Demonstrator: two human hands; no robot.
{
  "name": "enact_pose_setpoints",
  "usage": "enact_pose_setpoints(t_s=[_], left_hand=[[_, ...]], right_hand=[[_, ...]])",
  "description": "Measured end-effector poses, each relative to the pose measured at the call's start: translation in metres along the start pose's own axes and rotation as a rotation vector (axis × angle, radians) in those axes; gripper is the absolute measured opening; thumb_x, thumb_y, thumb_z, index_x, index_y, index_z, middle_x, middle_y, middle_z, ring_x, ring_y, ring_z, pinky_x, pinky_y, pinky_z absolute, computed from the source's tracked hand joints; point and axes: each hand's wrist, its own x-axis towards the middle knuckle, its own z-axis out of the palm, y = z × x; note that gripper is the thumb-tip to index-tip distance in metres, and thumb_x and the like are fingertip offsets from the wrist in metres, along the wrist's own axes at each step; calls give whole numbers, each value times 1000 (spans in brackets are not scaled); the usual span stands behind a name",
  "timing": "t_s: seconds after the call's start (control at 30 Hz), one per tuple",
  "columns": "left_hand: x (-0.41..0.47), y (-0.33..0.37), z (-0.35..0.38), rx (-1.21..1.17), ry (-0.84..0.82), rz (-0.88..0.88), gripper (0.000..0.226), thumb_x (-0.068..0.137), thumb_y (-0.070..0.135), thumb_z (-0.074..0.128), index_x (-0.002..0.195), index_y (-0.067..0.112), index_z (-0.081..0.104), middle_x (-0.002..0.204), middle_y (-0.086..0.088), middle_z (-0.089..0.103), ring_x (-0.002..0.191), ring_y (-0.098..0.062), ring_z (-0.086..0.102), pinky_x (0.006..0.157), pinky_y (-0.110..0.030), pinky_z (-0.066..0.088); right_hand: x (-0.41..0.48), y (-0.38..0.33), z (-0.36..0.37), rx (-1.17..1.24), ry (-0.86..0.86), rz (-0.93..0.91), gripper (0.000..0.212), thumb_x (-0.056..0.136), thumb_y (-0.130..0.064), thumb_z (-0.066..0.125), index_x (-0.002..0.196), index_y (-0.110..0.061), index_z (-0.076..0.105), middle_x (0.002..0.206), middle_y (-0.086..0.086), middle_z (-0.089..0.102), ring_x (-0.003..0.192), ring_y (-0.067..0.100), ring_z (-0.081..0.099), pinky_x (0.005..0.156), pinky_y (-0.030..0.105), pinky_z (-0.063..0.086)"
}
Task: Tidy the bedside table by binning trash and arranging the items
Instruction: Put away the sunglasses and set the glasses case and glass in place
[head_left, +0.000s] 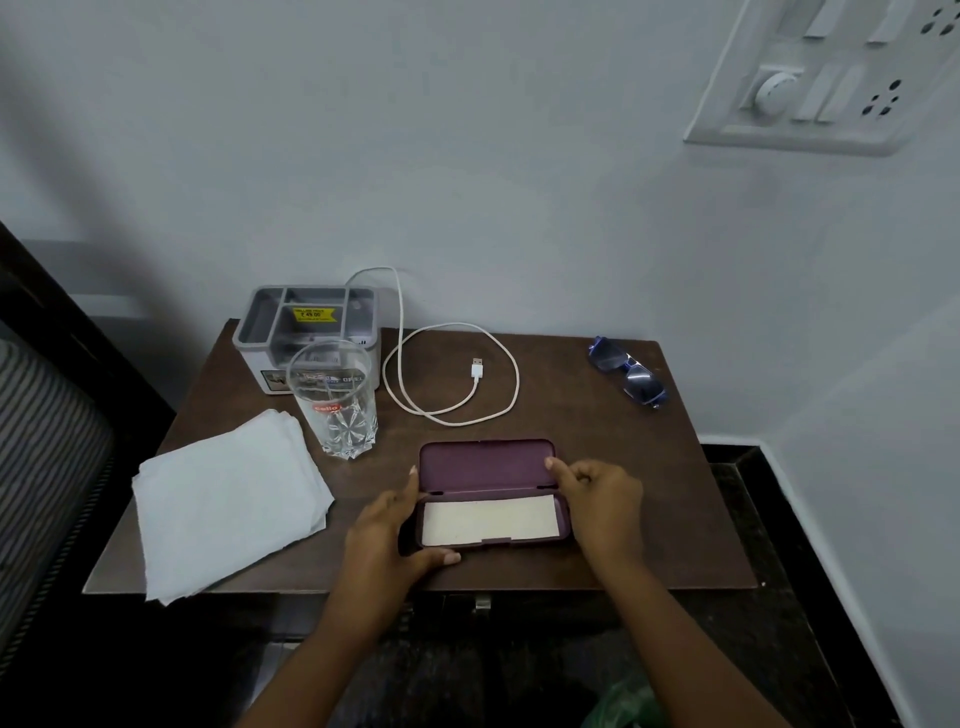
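A maroon glasses case (485, 470) lies open at the front of the brown bedside table (649, 519), its lid up and a cream cloth (488, 522) in the base. My left hand (387, 530) grips the case's left end, thumb along the front edge. At the right end, my right hand (597, 501) holds the case, its fingertips touching the lid's corner. Blue sunglasses (629, 372) lie at the back right. A white USB cable (452, 374) is looped in the middle. A clear glass (337, 400) stands left of it.
A grey desk organiser (306, 332) with a yellow price sticker stands at the back left, behind the glass. Folded white tissues (223, 499) overhang the front left corner. A wall switchboard (831, 73) is up right. Something green (621, 701) shows on the dark floor below.
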Motion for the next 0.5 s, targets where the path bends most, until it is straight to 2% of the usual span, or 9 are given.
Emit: enact_pose_setpoints(t_s=[0.1,0.17,0.23,0.33,0.4,0.5], left_hand=[[1,-2,0,-11,9,-15,106,57,30,88,144,21,28,108,13,53,109,-11,51,86,-6,34],[1,1,-1,-23,6,-25,111,50,44,84,144,23,29,113,11,54,112,-11,50,91,-14,35],[1,3,-3,-25,-8,-37,115,48,45,85,145,24,27,117,10,52,114,-9,49,93,-14,34],[-2,12,-7,-25,0,-75,114,53,29,89,147,20,24,121,8,47,107,-5,50,91,-12,34],[-5,24,-12,-59,77,-102,107,54,35,84,145,23,31,119,9,46,97,3,50,84,-13,36],[-2,54,-15,-66,248,23,71,66,47,72,131,30,50,109,21,50,99,5,50,83,-16,39]], right_hand=[[0,1,-3,74,0,17,31,83,-30,67,60,-10,65,53,0,60,48,10,55,53,24,47],[1,1,-9,161,44,62,17,83,-27,67,73,-15,70,61,-6,65,57,7,62,56,19,49],[6,5,-18,204,131,90,7,84,-24,66,84,-18,71,69,-7,66,65,7,65,59,15,47],[22,12,-33,229,255,111,16,83,-19,68,98,-13,71,86,-1,68,72,4,62,64,11,43],[37,15,-44,281,310,163,25,82,-15,69,105,-8,69,91,2,66,73,1,56,68,11,40],[60,18,-56,359,348,254,33,81,-8,69,113,-2,65,99,9,67,84,11,57,79,20,42]])
